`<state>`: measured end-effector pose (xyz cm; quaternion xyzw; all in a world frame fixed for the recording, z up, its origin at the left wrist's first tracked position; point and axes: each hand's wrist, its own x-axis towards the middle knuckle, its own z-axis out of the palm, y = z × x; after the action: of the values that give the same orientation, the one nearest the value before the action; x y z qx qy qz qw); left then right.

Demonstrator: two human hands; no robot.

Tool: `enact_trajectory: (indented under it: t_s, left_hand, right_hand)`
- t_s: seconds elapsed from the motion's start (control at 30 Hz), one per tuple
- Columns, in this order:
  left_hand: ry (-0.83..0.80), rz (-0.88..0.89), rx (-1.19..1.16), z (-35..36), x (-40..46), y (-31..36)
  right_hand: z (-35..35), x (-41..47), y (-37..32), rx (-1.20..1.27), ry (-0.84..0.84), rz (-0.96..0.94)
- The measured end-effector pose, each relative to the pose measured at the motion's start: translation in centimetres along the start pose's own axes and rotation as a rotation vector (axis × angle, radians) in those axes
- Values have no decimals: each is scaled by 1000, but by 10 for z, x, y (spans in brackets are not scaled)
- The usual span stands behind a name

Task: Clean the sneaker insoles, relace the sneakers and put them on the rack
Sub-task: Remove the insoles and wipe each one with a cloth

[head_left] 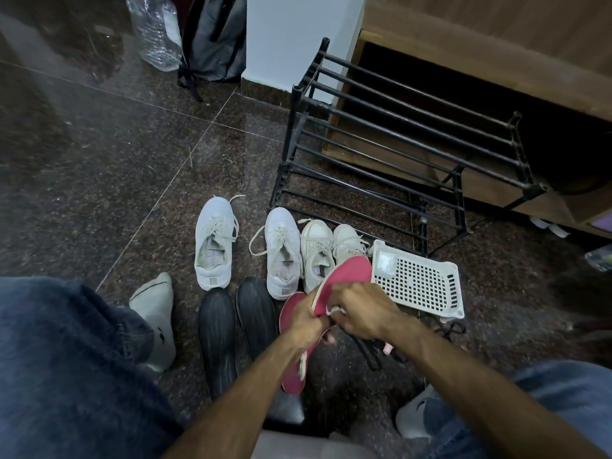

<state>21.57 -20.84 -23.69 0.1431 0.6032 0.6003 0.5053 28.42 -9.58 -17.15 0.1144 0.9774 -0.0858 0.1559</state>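
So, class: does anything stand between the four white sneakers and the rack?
Nothing visible does. The four white sneakers sit on the floor right before the black rack, whose bars look bare; the white basket lies beside them.

We note a dark speckled stone floor [99, 144], polished, with thin pale joints crossing it. At the far side a white wall corner [298, 34] stands on a dark skirting. To the right — a wooden cabinet [496, 38] with a dark open recess beneath. Light is dim and even — faint reflections on the floor.
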Motion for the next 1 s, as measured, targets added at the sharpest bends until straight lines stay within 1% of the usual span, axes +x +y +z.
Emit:
enact_trajectory:
  t_s: [0.07,0.13,0.2,0.23,0.33,0.4,0.43,0.5,0.57,0.63,0.67,0.7,0.77,0.8,0.83,0.87,1.0]
  left_hand:
    - [-25,1,6,0,1,1]
    - [-37,-8,-7,-1,2,2]
    - [-52,-18,-18,0,0,4]
    - [-64,-18,-19,0,-2,6]
    - [-60,-11,-29,-2,-3,10]
    - [-52,-21,-22,-3,-1,9]
    - [-56,-28,-13,-2,-1,8]
    - [-62,-34,0,-1,-1,8]
    - [-81,-43,-3,-1,-2,9]
    - [-97,-49,-21,0,-5,10]
    - [-91,-52,-27,0,-6,10]
    - [-78,-58,-31,0,-6,10]
    - [-54,-77,-37,-2,-4,8]
    - [-50,-83,-30,-3,-3,8]
    - [-53,-87,-18,-4,-3,8]
    - [-62,-90,-9,-3,-3,9]
    - [-120,-93,-11,-2,-9,12]
  right_hand:
    - [-7,4,6,-29,73,31]
    - [-13,9,19,-65,127,135]
    - [-18,12,29,-39,157,227]
    - [-18,12,31,4,155,225]
    - [-12,3,19,145,67,65]
    - [-4,-3,7,75,23,-29]
    - [-2,-5,6,38,39,-42]
    - [-1,-1,13,47,103,30]
    - [-5,5,23,58,190,170]
    - [-5,8,29,138,223,272]
    - [-5,6,27,188,196,257]
    - [-3,3,23,212,146,200]
    - [1,-4,11,183,55,78]
    - [3,-5,10,153,54,51]
    - [4,-4,14,134,90,75]
    - [2,-1,19,149,142,146]
    - [-6,19,49,354,389,564]
